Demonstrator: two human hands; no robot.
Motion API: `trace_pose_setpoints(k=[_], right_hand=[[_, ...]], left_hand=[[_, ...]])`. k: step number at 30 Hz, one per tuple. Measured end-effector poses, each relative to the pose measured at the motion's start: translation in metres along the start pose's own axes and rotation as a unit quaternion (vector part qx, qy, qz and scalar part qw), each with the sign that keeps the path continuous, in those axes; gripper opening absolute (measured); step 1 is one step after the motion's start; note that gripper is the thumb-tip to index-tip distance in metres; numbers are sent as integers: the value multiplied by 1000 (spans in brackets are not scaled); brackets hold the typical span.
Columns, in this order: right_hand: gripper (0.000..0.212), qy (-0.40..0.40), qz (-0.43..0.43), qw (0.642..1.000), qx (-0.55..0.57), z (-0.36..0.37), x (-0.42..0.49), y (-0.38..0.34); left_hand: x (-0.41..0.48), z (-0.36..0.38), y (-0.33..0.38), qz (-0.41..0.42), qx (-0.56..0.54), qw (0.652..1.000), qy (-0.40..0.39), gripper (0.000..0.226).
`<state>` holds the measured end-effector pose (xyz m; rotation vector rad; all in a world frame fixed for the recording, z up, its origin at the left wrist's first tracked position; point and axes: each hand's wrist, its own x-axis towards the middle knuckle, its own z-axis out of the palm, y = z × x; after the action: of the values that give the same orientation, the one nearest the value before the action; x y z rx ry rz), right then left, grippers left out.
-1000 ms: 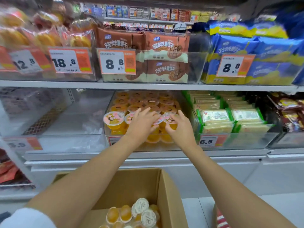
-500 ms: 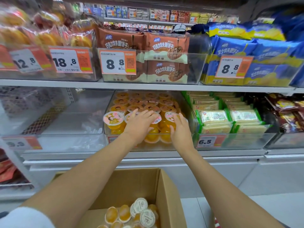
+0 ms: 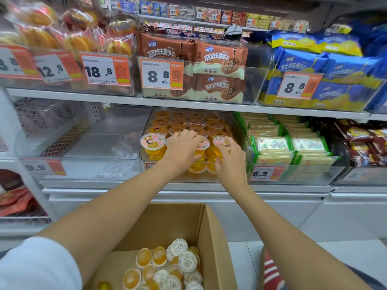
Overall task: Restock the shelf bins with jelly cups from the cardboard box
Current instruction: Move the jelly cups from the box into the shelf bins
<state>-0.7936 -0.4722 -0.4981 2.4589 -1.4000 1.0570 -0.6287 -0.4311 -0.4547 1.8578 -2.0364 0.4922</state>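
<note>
Head view | clear bin on the lower shelf is packed with jelly cups | front cups are gripped by the curled fingers of the left hand and the right hand | cardboard box below is part-filled with more cups

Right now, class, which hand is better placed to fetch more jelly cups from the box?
Probably the left hand: its arm runs over the cardboard box, while the right hand grips a jelly cup, its arm outside the box.
</note>
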Motion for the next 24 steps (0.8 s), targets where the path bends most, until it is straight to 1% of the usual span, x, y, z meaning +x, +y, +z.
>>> trace_pose_setpoints(k=[3,5,7,9,12,14,18,21,24], right_hand=[[25,13,-60,998,19,0,-12,-14],[21,1,-86,995,42,2,-24,-27],[18,-34,-97,992,67,7,-39,-41],[17,-81,-98,988,83,18,-58,-54],[19,-163,-70,979,100,39,-89,-68],[21,-216,-57,969,109,55,-112,-76],[25,-346,-51,930,112,96,-162,-87],[26,-445,-47,889,101,135,-198,-96],[26,-521,-40,847,102,175,-233,-110]], left_hand=[[-15,-7,1,-3,-19,999,30,20],[-32,-9,0,-29,-81,996,14,11],[-55,-5,0,-53,-116,991,-25,9],[-83,5,-5,-68,-123,988,-62,8],[-133,25,-22,-122,-141,975,-118,6],[-169,42,-39,-154,-142,963,-169,9],[-243,84,-80,-225,-133,918,-298,10],[-294,115,-109,-294,-130,868,-378,8],[-342,146,-134,-363,-143,813,-432,7]])
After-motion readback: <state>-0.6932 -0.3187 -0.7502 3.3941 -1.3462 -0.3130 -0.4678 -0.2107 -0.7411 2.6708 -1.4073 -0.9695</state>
